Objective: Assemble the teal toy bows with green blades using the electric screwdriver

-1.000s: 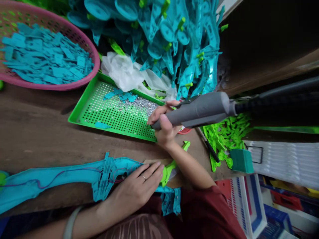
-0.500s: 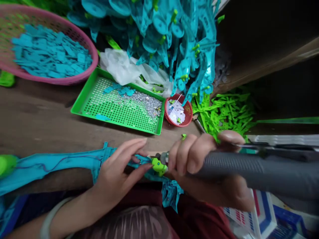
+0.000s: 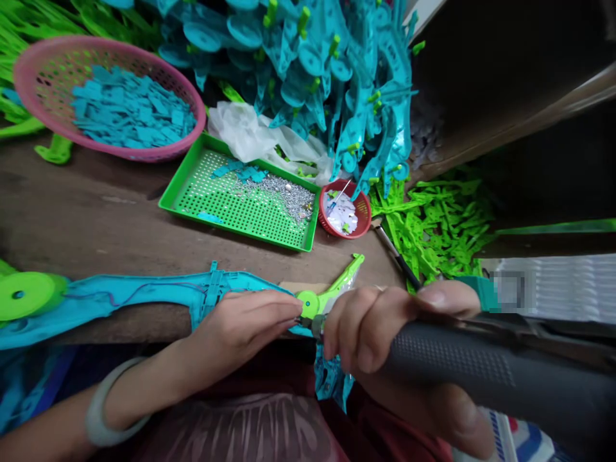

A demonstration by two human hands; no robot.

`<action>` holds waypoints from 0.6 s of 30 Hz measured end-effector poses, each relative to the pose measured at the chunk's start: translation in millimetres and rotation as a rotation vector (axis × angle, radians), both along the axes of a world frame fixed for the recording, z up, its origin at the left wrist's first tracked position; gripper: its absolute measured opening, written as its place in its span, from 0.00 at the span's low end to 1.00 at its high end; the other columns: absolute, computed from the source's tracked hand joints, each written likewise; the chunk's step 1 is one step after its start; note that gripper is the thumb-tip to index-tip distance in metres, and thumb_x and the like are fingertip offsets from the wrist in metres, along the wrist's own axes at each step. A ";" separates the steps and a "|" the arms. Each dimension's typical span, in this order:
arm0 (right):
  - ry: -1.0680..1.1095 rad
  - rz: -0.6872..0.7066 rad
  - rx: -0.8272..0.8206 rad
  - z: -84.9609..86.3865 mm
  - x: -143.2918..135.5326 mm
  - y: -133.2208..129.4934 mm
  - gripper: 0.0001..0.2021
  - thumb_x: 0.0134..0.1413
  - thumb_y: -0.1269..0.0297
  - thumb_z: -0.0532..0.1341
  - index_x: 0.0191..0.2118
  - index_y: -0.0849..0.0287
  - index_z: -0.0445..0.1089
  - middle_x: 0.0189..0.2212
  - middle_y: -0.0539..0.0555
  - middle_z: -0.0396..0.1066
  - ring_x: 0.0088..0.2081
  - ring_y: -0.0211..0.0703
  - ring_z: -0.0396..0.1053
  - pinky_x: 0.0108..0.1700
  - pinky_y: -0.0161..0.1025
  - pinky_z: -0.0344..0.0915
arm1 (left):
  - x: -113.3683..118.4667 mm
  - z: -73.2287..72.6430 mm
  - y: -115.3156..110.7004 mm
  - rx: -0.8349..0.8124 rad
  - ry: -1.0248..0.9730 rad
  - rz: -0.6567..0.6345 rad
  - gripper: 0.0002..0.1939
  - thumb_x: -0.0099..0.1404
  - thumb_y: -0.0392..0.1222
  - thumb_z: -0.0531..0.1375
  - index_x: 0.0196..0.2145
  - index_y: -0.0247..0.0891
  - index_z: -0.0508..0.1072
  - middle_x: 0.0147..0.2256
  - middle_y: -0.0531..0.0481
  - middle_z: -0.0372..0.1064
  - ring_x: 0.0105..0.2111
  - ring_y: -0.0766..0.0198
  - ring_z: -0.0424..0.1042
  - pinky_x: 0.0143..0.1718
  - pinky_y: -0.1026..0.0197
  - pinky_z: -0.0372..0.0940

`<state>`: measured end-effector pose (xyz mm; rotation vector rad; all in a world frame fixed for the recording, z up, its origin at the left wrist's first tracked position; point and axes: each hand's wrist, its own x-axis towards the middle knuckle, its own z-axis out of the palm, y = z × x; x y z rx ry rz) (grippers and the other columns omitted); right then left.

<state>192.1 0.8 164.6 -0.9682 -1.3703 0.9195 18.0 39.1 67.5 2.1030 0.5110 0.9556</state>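
Observation:
A long blue plastic part (image 3: 158, 289) lies along the table edge, with a thin dark wire in its hollow and a round green piece (image 3: 29, 295) at its left end. Over its right portion is my left hand (image 3: 250, 321), fingers pressed together, fingertips beside the tool's tip; what they pinch is hidden. My right hand (image 3: 370, 327) is wrapped round a dark grey cylindrical tool (image 3: 452, 353), which points left. Just beyond the tool's tip sits a green piece with a round end (image 3: 308, 303) and an arm slanting up right.
A pink basket (image 3: 192, 138) of blue pieces stands behind left. A green tray (image 3: 235, 236) holds small metal parts, beside a red basket (image 3: 367, 212). A black-handled tool (image 3: 397, 253) lies near green parts (image 3: 433, 218). Blue parts (image 3: 308, 58) are heaped behind.
The view has shifted slightly. My left fingers, earlier spread around the blue part and a green piece, are now together by the tool tip. The green piece's long arm now shows, slanting up right.

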 end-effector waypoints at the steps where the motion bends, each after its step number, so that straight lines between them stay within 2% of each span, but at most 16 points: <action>1: 0.039 0.006 0.019 -1.5 -2.0 -0.4 0.15 0.58 0.46 0.64 0.48 0.39 0.67 0.17 0.43 0.58 0.15 0.41 0.60 0.18 0.39 0.66 | 0.2 -0.8 -0.9 -0.003 0.002 -0.001 0.09 0.75 0.37 0.56 0.48 0.36 0.75 0.42 0.50 0.80 0.44 0.68 0.79 0.46 0.68 0.74; 5: 0.107 -0.007 0.036 -10.5 -6.7 -3.5 0.17 0.60 0.47 0.63 0.52 0.39 0.64 0.18 0.42 0.58 0.16 0.40 0.60 0.16 0.38 0.66 | 0.3 -1.7 -2.2 -0.024 0.003 -0.046 0.09 0.74 0.36 0.56 0.48 0.35 0.76 0.43 0.48 0.80 0.44 0.67 0.79 0.46 0.67 0.74; 9: 0.214 0.059 0.079 -11.0 -2.1 -8.5 0.21 0.59 0.54 0.63 0.56 0.42 0.60 0.20 0.42 0.60 0.17 0.38 0.63 0.19 0.36 0.70 | -1.7 1.9 1.3 -0.047 0.023 -0.143 0.10 0.75 0.36 0.56 0.46 0.36 0.76 0.44 0.47 0.80 0.43 0.67 0.80 0.45 0.67 0.74; 12: 0.192 0.085 0.002 -8.0 0.4 -14.1 0.18 0.59 0.56 0.63 0.54 0.43 0.61 0.20 0.42 0.62 0.19 0.40 0.65 0.22 0.38 0.71 | -2.0 4.9 1.9 -0.048 0.062 -0.175 0.11 0.76 0.37 0.54 0.46 0.37 0.77 0.44 0.49 0.80 0.42 0.69 0.79 0.43 0.69 0.73; 14: 0.167 0.037 -0.033 -8.5 -1.8 -18.7 0.17 0.59 0.53 0.63 0.53 0.42 0.62 0.20 0.43 0.63 0.19 0.41 0.65 0.22 0.40 0.71 | 0.1 5.1 -2.0 0.011 0.070 -0.127 0.11 0.76 0.37 0.53 0.45 0.37 0.76 0.42 0.50 0.80 0.41 0.70 0.80 0.42 0.69 0.73; 18: 0.035 -0.135 -0.088 -16.8 -8.4 -27.2 0.18 0.51 0.46 0.67 0.46 0.40 0.67 0.20 0.46 0.62 0.20 0.47 0.65 0.24 0.49 0.71 | 12.1 -0.3 -19.6 0.214 0.044 0.164 0.10 0.75 0.33 0.53 0.45 0.33 0.75 0.41 0.47 0.81 0.40 0.66 0.80 0.43 0.65 0.72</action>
